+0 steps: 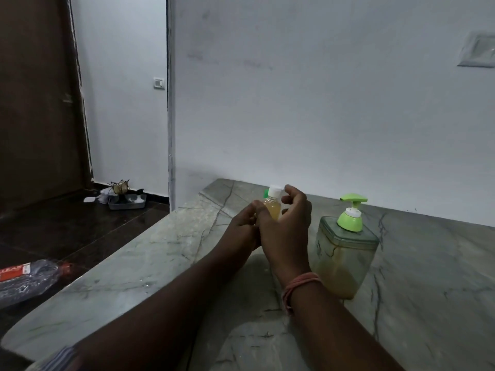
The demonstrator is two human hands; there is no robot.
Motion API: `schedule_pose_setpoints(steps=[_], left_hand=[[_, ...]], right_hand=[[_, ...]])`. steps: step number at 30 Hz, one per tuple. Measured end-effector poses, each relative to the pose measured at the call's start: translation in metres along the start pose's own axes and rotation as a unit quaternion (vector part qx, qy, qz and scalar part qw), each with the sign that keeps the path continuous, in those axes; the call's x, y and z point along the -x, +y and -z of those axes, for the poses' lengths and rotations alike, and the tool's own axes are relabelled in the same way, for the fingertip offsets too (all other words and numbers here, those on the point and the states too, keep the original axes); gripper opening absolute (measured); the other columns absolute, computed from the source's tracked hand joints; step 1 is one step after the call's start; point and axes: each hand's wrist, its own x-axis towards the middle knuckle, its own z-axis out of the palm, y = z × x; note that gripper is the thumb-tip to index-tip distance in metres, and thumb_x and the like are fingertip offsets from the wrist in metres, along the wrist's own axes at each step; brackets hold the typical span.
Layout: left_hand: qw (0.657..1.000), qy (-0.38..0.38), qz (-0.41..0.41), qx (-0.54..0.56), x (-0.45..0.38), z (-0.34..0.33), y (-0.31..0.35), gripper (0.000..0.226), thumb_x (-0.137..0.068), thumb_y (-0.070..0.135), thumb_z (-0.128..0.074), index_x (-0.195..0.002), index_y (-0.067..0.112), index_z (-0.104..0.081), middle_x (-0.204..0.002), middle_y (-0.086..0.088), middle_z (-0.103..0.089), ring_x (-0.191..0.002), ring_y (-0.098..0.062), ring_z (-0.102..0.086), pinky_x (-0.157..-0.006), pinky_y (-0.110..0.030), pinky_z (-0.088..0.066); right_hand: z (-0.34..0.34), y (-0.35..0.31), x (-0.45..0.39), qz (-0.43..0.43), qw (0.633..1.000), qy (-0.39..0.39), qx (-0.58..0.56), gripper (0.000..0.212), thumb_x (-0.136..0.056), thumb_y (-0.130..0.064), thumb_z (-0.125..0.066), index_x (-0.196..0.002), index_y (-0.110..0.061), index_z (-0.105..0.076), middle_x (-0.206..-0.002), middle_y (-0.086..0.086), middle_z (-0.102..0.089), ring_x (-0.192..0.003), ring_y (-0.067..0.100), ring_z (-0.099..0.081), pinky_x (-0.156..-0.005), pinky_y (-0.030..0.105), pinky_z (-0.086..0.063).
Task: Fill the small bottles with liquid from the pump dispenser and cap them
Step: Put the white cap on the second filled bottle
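- While left hand [245, 226] grips small bottle [272, 207], amber-filled, white flip cap [274, 190] sits on; right hand [288, 223] loose, gripping nothing.
- Pump dispenser [345, 253] at three o'clock, part full.
- Green-capped item [265, 193] behind, unclear; more bottles likely remain.

Both forearms reached forward, wrists nearly touching; the left hand [242, 228] was curled, the right hand [288, 223] half-open, fingers bent.

Single head view, looking forward-down over counter [160, 263] toward wall [321, 103], near.
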Motion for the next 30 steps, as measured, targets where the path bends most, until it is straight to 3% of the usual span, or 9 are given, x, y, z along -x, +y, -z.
schedule_pose_setpoints(steps=[2, 6, 10, 15, 18, 20, 22, 26, 30], left_hand=[[1.000, 0.001, 0.000, -0.002, 0.000, -0.002, 0.001, 0.047, -0.097, -0.014, -0.038, -0.113, 0.021, -0.065, -0.097, -0.009, -0.073, -0.083, -0.019, -0.071, -0.065, -0.027, -0.057], [1.000, 0.017, 0.007, 0.012, -0.001, -0.004, 0.001, 0.044, -0.101, -0.006, -0.041, -0.110, 0.031, -0.064, -0.108, -0.010, -0.070, -0.092, -0.020, -0.071, -0.070, -0.031, -0.057], [1.000, -0.005, 0.003, 0.014, 0.001, -0.005, 0.003, 0.045, -0.099, -0.012, -0.038, -0.113, 0.023, -0.063, -0.103, -0.010, -0.071, -0.084, -0.014, -0.073, -0.067, -0.026, -0.057], [1.000, 0.010, 0.015, 0.009, 0.001, -0.004, 0.002, 0.043, -0.102, -0.007, -0.037, -0.124, 0.022, -0.060, -0.110, -0.011, -0.069, -0.089, -0.016, -0.073, -0.070, -0.029, -0.059], [1.000, -0.011, 0.010, 0.017, 0.002, -0.003, 0.003, 0.047, -0.099, -0.014, -0.036, -0.135, 0.010, -0.054, -0.110, -0.014, -0.070, -0.092, -0.020, -0.073, -0.075, -0.030, -0.061], [0.999, -0.023, 0.010, 0.029, 0.002, -0.003, 0.005, 0.049, -0.096, -0.016, -0.036, -0.131, 0.011, -0.057, -0.109, -0.014, -0.071, -0.093, -0.021, -0.072, -0.072, -0.029, -0.060], [0.999, -0.025, 0.016, 0.045, 0.002, -0.003, 0.007, 0.046, -0.098, -0.015, -0.036, -0.126, 0.013, -0.060, -0.108, -0.015, -0.070, -0.090, -0.021, -0.071, -0.066, -0.026, -0.057], [0.997, -0.057, 0.034, 0.048, 0.004, -0.001, 0.007, 0.046, -0.099, -0.013, -0.033, -0.122, 0.015, -0.062, -0.107, -0.014, -0.069, -0.089, -0.022, -0.069, -0.068, -0.030, -0.058], [0.997, -0.062, 0.019, 0.032, 0.002, 0.001, 0.006, 0.038, -0.102, -0.008, -0.034, -0.121, 0.012, -0.061, -0.099, -0.009, -0.071, -0.082, -0.015, -0.073, -0.070, -0.028, -0.059]], right_hand=[[-0.001, 0.002, 0.001, 0.021, 1.000, 0.009, 0.003, 0.048, -0.084, -0.022, -0.074, -0.129, -0.020, -0.055, -0.119, -0.003, -0.051, -0.112, 0.016, -0.050, -0.095, 0.036, -0.049], [0.003, 0.002, -0.003, 0.009, 0.998, 0.054, -0.027, 0.040, -0.079, -0.020, -0.079, -0.105, -0.022, -0.049, -0.107, -0.005, -0.047, -0.092, 0.012, -0.052, -0.083, 0.036, -0.052], [0.001, 0.004, 0.001, 0.004, 1.000, 0.009, -0.020, 0.044, -0.084, -0.022, -0.076, -0.123, -0.023, -0.054, -0.118, -0.006, -0.050, -0.106, 0.009, -0.053, -0.092, 0.029, -0.051], [0.004, 0.004, -0.003, 0.006, 0.999, 0.033, -0.019, 0.044, -0.079, -0.025, -0.081, -0.105, -0.022, -0.046, -0.109, -0.003, -0.045, -0.093, 0.009, -0.051, -0.076, 0.021, -0.049], [0.000, 0.003, 0.000, -0.017, 0.999, -0.009, -0.043, 0.050, -0.084, -0.035, -0.075, -0.124, -0.024, -0.047, -0.119, -0.004, -0.047, -0.110, 0.012, -0.051, -0.091, 0.028, -0.049], [-0.002, 0.002, 0.001, -0.028, 0.997, -0.031, -0.062, 0.049, -0.093, -0.039, -0.062, -0.137, -0.025, -0.046, -0.129, -0.005, -0.051, -0.121, 0.011, -0.050, -0.099, 0.029, -0.047], [-0.002, -0.001, -0.001, -0.033, 0.996, -0.030, -0.076, 0.040, -0.100, -0.039, -0.050, -0.137, -0.023, -0.052, -0.129, -0.005, -0.056, -0.123, 0.009, -0.052, -0.098, 0.024, -0.046], [0.004, -0.007, -0.008, -0.091, 0.988, -0.069, -0.102, 0.037, -0.104, -0.036, -0.045, -0.139, -0.026, -0.051, -0.125, -0.012, -0.052, -0.114, 0.003, -0.051, -0.093, 0.020, -0.044], [0.009, -0.011, -0.011, -0.091, 0.985, -0.079, -0.121, 0.020, -0.102, -0.026, -0.051, -0.110, -0.024, -0.069, -0.095, -0.012, -0.068, -0.087, 0.000, -0.063, -0.080, 0.027, -0.055]])
